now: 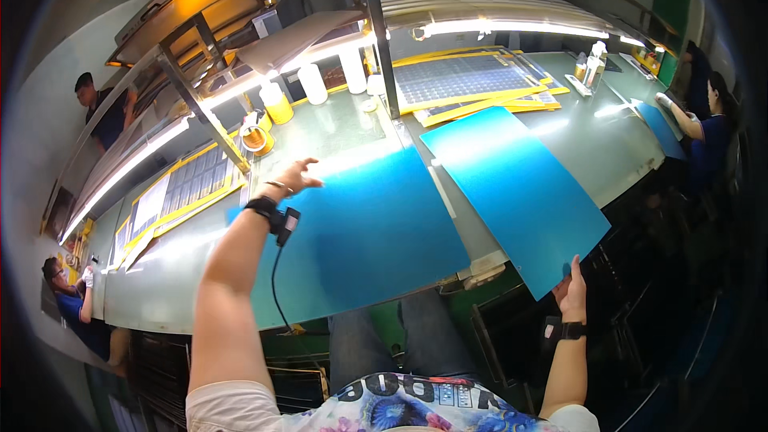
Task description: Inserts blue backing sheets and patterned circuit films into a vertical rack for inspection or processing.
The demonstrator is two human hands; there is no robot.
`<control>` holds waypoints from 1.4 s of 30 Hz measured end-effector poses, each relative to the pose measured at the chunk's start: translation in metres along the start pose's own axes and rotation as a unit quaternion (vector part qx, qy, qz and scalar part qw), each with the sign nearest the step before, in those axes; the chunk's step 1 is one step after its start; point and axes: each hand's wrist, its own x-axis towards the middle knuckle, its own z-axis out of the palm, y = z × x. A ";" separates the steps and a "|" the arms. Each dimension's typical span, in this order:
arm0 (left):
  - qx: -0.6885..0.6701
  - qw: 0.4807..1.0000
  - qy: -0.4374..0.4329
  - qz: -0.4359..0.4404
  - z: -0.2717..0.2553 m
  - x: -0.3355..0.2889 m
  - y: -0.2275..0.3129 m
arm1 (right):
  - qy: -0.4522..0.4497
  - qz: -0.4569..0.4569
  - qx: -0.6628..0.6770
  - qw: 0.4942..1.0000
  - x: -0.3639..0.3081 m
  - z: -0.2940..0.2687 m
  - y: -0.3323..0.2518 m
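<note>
A large blue sheet [384, 228] covers the table's near part in front of me. Over its far left corner reaches my left hand [298, 178], fingers spread and holding nothing; whether it touches the sheet I cannot tell. A second blue sheet [512, 184] lies slantwise to the right, its near end sticking out past the table edge. My right hand [570, 292] grips that sheet by its near right edge, thumb on top and the other fingers mostly hidden beneath. Each wrist wears a black strap with a small device.
A yellow bottle [276, 104], a white bottle [313, 84] and an orange roll [257, 139] stand at the back. Yellow-framed panels [468, 80] are stacked beyond a metal post [381, 40]. Light tubes hang low overhead. Co-workers sit at both table ends.
</note>
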 end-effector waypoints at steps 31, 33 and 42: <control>-0.908 0.213 -0.361 -0.019 0.226 -0.156 0.307 | -0.277 -0.395 -0.694 0.535 -0.120 0.055 0.003; -0.900 0.230 -0.367 -0.044 0.210 -0.162 0.303 | -0.302 -0.409 -0.664 0.548 -0.122 0.076 0.011; -0.913 0.212 -0.346 -0.030 0.238 -0.154 0.301 | -0.278 -0.376 -0.680 0.564 -0.122 0.088 0.023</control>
